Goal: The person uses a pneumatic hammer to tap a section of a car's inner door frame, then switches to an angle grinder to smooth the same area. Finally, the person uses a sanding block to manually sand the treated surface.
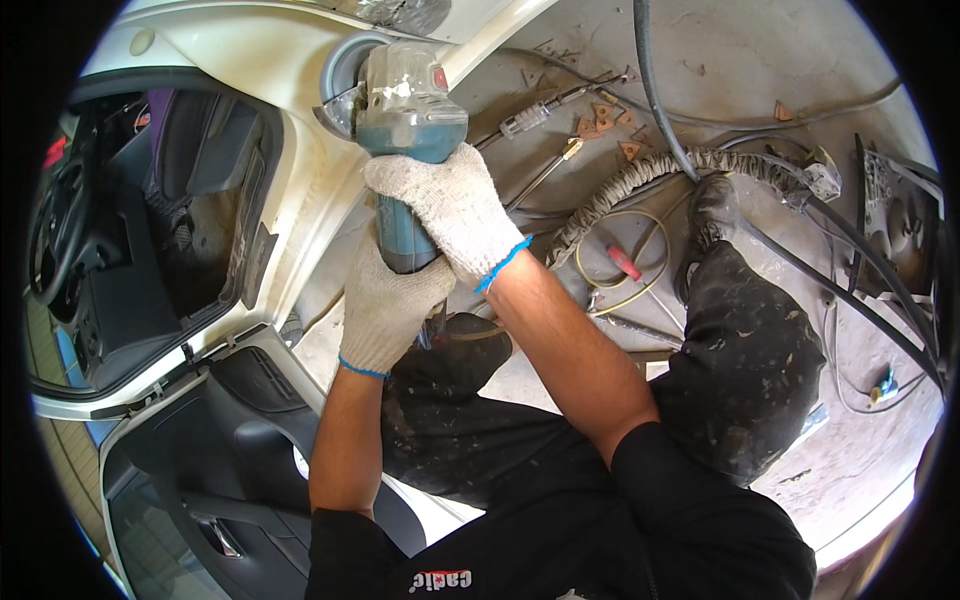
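Observation:
A teal angle grinder [413,138] with a worn grey head is held up against the white car body [300,130]. My right hand [445,205], in a white knit glove with a blue cuff, wraps round the grinder's body just behind its head. Lower down, my left hand [392,312], gloved the same way, grips the rear end of the grinder. The metal guard [342,110] sits on the left side of the head, close to the car panel. I cannot tell whether the disc touches the panel.
On the left, a black car door [250,480] hangs open beside the cabin. Cables, a fabric-sleeved hose [620,195], a red-handled tool [624,262] and several rusty triangular metal pieces [600,120] lie on the concrete floor. A dark metal part [900,215] stands at the far right.

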The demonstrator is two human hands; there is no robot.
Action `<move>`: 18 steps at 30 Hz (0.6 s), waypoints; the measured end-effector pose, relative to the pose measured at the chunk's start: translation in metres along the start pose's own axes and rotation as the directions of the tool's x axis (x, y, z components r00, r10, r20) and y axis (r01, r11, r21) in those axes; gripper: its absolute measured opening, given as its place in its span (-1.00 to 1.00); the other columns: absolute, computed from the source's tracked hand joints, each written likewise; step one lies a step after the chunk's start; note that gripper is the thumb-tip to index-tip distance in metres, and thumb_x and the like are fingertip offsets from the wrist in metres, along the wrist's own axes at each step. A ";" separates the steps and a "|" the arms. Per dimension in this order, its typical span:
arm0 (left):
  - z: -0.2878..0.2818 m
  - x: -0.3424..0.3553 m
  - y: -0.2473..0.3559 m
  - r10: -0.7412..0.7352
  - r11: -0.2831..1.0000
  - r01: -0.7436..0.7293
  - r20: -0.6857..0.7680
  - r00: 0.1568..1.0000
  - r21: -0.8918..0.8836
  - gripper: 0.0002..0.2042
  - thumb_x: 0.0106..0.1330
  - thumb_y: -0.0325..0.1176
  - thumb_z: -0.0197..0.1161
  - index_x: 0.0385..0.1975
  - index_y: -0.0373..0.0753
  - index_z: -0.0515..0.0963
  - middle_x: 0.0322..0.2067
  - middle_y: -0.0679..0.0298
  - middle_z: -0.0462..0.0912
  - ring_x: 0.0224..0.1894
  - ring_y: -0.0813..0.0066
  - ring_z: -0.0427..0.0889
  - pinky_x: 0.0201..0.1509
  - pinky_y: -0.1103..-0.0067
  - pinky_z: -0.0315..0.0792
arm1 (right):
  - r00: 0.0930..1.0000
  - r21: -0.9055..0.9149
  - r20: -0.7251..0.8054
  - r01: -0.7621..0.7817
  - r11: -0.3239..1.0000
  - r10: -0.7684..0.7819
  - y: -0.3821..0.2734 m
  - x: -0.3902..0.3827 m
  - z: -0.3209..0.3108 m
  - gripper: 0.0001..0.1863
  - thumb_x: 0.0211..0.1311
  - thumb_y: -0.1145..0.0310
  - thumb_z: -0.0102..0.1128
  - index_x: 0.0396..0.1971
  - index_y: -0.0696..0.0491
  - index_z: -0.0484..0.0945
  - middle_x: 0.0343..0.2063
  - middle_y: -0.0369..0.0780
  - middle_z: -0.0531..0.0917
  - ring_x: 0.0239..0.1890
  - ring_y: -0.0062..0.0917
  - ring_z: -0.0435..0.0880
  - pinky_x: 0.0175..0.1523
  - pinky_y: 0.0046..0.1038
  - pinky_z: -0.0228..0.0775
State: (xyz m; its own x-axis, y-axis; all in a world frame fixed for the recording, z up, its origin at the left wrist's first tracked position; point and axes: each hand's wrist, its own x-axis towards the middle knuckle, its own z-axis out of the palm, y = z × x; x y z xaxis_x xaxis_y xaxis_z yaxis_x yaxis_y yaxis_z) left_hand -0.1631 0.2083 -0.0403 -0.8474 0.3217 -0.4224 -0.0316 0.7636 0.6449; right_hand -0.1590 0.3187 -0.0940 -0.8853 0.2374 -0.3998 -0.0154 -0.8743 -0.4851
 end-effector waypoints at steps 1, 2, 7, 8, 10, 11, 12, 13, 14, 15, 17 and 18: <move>0.000 0.000 0.001 -0.015 1.000 0.015 0.005 1.000 -0.002 -0.43 0.06 -0.38 0.48 0.08 -0.37 0.44 -0.17 0.23 0.66 -0.20 0.56 0.64 -0.15 0.61 0.53 | 1.000 0.019 -0.004 0.001 1.000 -0.001 0.000 0.000 0.000 -0.63 -0.09 0.30 0.41 -0.25 0.17 0.64 -0.44 -0.24 0.68 -0.40 -0.60 0.61 -0.22 -0.47 0.50; 0.001 0.001 0.001 0.002 1.000 -0.002 0.008 1.000 -0.010 -0.43 0.06 -0.38 0.48 0.08 -0.37 0.43 -0.17 0.23 0.66 -0.20 0.55 0.64 -0.14 0.60 0.53 | 1.000 -0.004 0.007 0.018 1.000 -0.018 0.000 0.000 -0.001 -0.64 -0.04 0.31 0.40 -0.23 0.18 0.62 -0.43 -0.23 0.67 -0.40 -0.58 0.63 -0.22 -0.47 0.51; 0.000 0.002 0.002 0.059 0.998 -0.059 0.012 0.998 0.000 -0.42 0.06 -0.39 0.48 0.09 -0.38 0.42 -0.13 0.21 0.66 -0.16 0.52 0.65 -0.09 0.59 0.53 | 0.998 -0.046 0.046 0.033 0.998 -0.031 0.001 0.003 -0.003 -0.67 0.07 0.34 0.40 -0.19 0.19 0.59 -0.40 -0.22 0.66 -0.37 -0.55 0.65 -0.22 -0.46 0.53; 0.001 0.002 0.002 0.051 0.999 -0.051 0.003 0.999 0.002 -0.43 0.05 -0.36 0.49 0.06 -0.37 0.43 -0.14 0.20 0.65 -0.16 0.51 0.64 -0.08 0.58 0.52 | 0.999 -0.054 0.044 0.028 0.998 -0.026 0.000 0.003 -0.003 -0.66 0.07 0.33 0.40 -0.19 0.18 0.59 -0.40 -0.22 0.66 -0.37 -0.56 0.65 -0.22 -0.47 0.53; 0.001 0.001 0.001 0.032 0.999 -0.032 -0.014 0.999 0.008 -0.45 0.04 -0.31 0.50 0.01 -0.37 0.45 -0.16 0.18 0.63 -0.18 0.50 0.62 -0.07 0.55 0.50 | 0.999 -0.066 0.040 0.017 0.998 -0.014 -0.002 0.003 -0.002 -0.66 0.07 0.33 0.40 -0.18 0.18 0.60 -0.39 -0.22 0.66 -0.37 -0.57 0.64 -0.22 -0.47 0.52; 0.001 0.001 0.002 0.022 1.000 -0.022 -0.016 1.000 -0.019 -0.44 0.03 -0.31 0.50 0.02 -0.37 0.44 -0.15 0.17 0.63 -0.17 0.50 0.62 -0.06 0.55 0.50 | 0.999 -0.082 0.036 0.027 0.996 -0.024 -0.004 0.002 -0.001 -0.66 0.07 0.33 0.40 -0.18 0.17 0.60 -0.40 -0.23 0.66 -0.37 -0.57 0.64 -0.22 -0.48 0.52; 0.001 0.001 0.002 0.013 0.999 -0.013 -0.015 1.000 -0.048 -0.43 0.03 -0.32 0.50 0.03 -0.37 0.43 -0.15 0.17 0.62 -0.17 0.50 0.62 -0.06 0.55 0.50 | 0.999 -0.101 0.030 0.040 0.994 -0.037 -0.006 0.000 0.000 -0.66 0.07 0.32 0.40 -0.18 0.17 0.60 -0.40 -0.23 0.66 -0.37 -0.58 0.63 -0.22 -0.48 0.51; 0.002 0.001 0.002 0.004 0.997 -0.005 -0.014 1.000 -0.077 -0.42 0.02 -0.33 0.51 0.04 -0.37 0.42 -0.14 0.16 0.62 -0.17 0.50 0.62 -0.05 0.55 0.50 | 0.999 -0.120 0.024 0.052 0.991 -0.049 -0.007 0.000 0.001 -0.65 0.07 0.32 0.40 -0.17 0.17 0.61 -0.40 -0.23 0.66 -0.37 -0.59 0.63 -0.22 -0.49 0.51; 0.003 0.002 0.001 0.000 0.995 -0.001 -0.014 1.000 -0.098 -0.42 0.02 -0.34 0.51 0.04 -0.37 0.42 -0.15 0.17 0.62 -0.17 0.50 0.62 -0.07 0.55 0.51 | 0.998 -0.110 0.030 0.049 0.993 -0.046 -0.006 0.001 0.001 -0.65 0.07 0.32 0.40 -0.17 0.17 0.61 -0.40 -0.24 0.66 -0.37 -0.60 0.62 -0.21 -0.49 0.50; 0.002 0.003 0.000 -0.005 0.993 0.003 -0.017 1.000 -0.117 -0.42 0.02 -0.34 0.51 0.04 -0.37 0.42 -0.15 0.17 0.62 -0.18 0.51 0.62 -0.08 0.56 0.51 | 0.998 -0.097 0.039 0.045 0.994 -0.042 -0.005 0.002 0.001 -0.65 0.06 0.32 0.40 -0.17 0.17 0.61 -0.39 -0.24 0.66 -0.36 -0.60 0.61 -0.20 -0.49 0.49; 0.000 0.002 -0.002 0.013 0.993 -0.015 -0.013 1.000 -0.117 -0.44 0.03 -0.36 0.50 0.03 -0.37 0.41 -0.17 0.18 0.62 -0.19 0.52 0.62 -0.12 0.57 0.52 | 0.997 -0.108 0.050 0.059 0.992 -0.054 -0.005 0.001 0.001 -0.64 0.06 0.31 0.40 -0.16 0.18 0.61 -0.39 -0.25 0.66 -0.36 -0.61 0.60 -0.19 -0.49 0.49; -0.001 0.001 -0.002 0.037 0.995 -0.038 -0.008 0.999 -0.097 -0.45 0.03 -0.36 0.50 0.02 -0.36 0.42 -0.17 0.19 0.62 -0.20 0.53 0.62 -0.14 0.58 0.52 | 0.996 -0.130 0.056 0.078 0.988 -0.071 -0.006 -0.001 0.001 -0.63 0.06 0.30 0.40 -0.16 0.18 0.61 -0.39 -0.25 0.66 -0.35 -0.61 0.59 -0.18 -0.49 0.48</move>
State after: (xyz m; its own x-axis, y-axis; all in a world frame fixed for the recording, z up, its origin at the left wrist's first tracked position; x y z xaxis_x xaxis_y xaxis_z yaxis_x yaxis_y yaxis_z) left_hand -0.1646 0.2068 -0.0411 -0.8521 0.3453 -0.3933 -0.0513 0.6928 0.7193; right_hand -0.1584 0.3232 -0.0903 -0.9066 0.2747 -0.3204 -0.0233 -0.7906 -0.6118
